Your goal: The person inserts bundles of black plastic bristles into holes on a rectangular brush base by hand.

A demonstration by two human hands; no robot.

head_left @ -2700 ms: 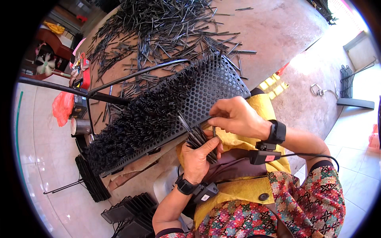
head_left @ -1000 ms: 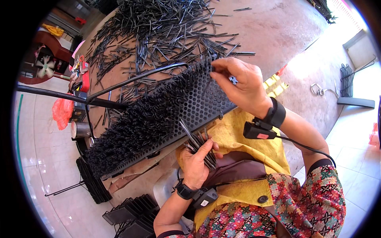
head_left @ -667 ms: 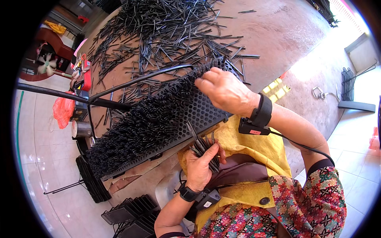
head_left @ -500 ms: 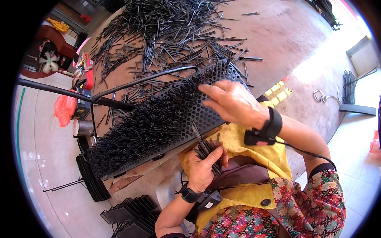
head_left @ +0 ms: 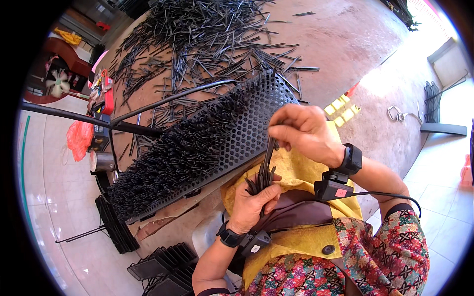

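Note:
My left hand (head_left: 248, 208) is closed round a bundle of thin black strips (head_left: 261, 181), held upright in front of the apron. Above it, my right hand (head_left: 308, 135) pinches the top of one or more black strips (head_left: 268, 155) that rise from this bundle. Just beyond both hands lies a long, black perforated panel (head_left: 245, 129), slanting from lower left to upper right. Dense black looped tufts (head_left: 170, 170) cover its left and middle part. Toward the right end, rows of round holes show bare. Neither hand touches the panel.
A big heap of loose black strips (head_left: 197, 29) spreads over the brown table (head_left: 340, 39) behind the panel. A black metal bar (head_left: 143, 129) with a curved rod crosses the left side. Black racks (head_left: 163, 266) stand below left; a metal can (head_left: 102, 161) sits near an orange bag (head_left: 80, 138).
My right hand has come back from over the panel's holes toward my body and now pinches strips at the bundle's top. My left hand keeps its grip, nearly still.

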